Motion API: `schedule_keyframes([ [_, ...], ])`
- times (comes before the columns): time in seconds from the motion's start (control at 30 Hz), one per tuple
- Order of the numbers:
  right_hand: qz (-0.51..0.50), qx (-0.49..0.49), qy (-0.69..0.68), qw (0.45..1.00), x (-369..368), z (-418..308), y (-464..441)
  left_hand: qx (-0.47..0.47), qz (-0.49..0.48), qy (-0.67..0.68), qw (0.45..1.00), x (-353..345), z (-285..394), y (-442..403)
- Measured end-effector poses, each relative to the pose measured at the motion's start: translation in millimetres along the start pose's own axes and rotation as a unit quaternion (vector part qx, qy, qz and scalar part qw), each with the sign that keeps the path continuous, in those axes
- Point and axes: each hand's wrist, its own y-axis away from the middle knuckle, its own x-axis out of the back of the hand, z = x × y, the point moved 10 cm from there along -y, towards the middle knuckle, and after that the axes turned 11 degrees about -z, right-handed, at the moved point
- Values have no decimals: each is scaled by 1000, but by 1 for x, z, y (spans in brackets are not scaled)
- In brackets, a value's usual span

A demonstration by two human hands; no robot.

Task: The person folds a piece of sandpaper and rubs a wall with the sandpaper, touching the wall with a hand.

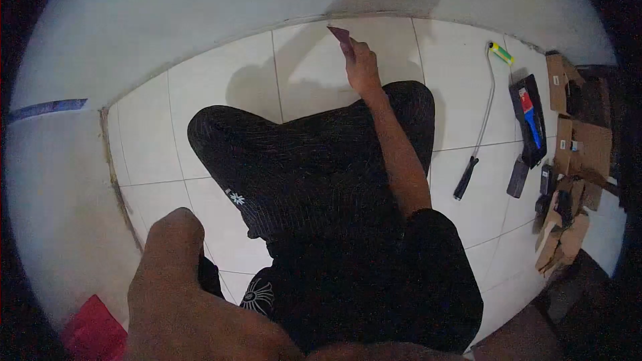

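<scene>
My right hand (363, 69) reaches past my knees toward the foot of the wall. Its fingers are closed on a piece of reddish-brown sandpaper (341, 35), whose pointed corner sticks out near the wall's base. My left hand does not show. A blurred brown shape (175, 254), perhaps my bent left arm, fills the lower left. My legs in black trousers (314, 154) are folded on the floor between my body and the wall.
White tiles (461, 93) cover the floor below a pale wall (200, 7). At right lie a paint roller (483, 113), a black tray (521, 117) with a blue-handled brush (531, 124), a grey block (517, 177) and torn cardboard boxes (580, 144). Red material (95, 331) sits lower left.
</scene>
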Motion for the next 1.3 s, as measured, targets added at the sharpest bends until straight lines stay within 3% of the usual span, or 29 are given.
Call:
schedule_keyframes([
  [0.07,3,-5,-9,1000,0,-1,3,-10,-23,7,1000,-1,-7,-6],
  [0.13,11,-11,-15,1000,2,1,2,-261,-124,110,951,-20,-16,-8],
  [0.17,15,-5,-18,1000,1,1,2,-380,-173,158,895,-25,-27,-3],
  [0.23,29,-8,-18,999,2,7,2,-587,-270,247,722,-20,-34,27],
  [0.27,29,-6,-22,999,0,8,0,-586,-280,249,719,-22,-34,27],
  [0.33,31,-11,-24,999,1,10,3,-583,-11,64,810,-7,-41,28],
  [0.37,28,-7,-37,999,1,7,3,-583,-16,65,810,-10,-43,29],
  [0.43,25,0,-52,998,3,4,2,-532,-183,279,778,-20,-54,19],
  [0.57,2,4,-29,1000,8,-11,5,-499,-209,319,778,-2,-54,7],
  [0.63,-15,5,-26,1000,2,-9,3,-603,-288,216,712,-15,-34,16],
  [0.7,28,6,9,1000,-4,7,-1,-592,-260,220,730,-17,-35,16],
  [0.87,26,-6,-3,1000,-7,14,-1,-530,-178,234,795,-17,-34,15],
  [0.93,44,2,1,999,-6,21,-1,-537,-80,138,828,-2,-31,26],
  [0.97,65,29,-10,997,-13,32,-6,-535,-80,136,830,1,-33,16],
  [1.03,77,64,-29,995,-16,25,-7,-607,-266,264,700,-2,-31,11],
  [1.1,20,-10,-26,999,-10,20,-4,-602,-236,277,710,-4,-36,11],
  [1.27,33,0,-40,999,-5,15,-3,-582,-175,335,720,-23,-42,16],
  [1.3,45,11,-25,999,-3,13,-1,-551,-102,374,739,-23,-48,16],
])
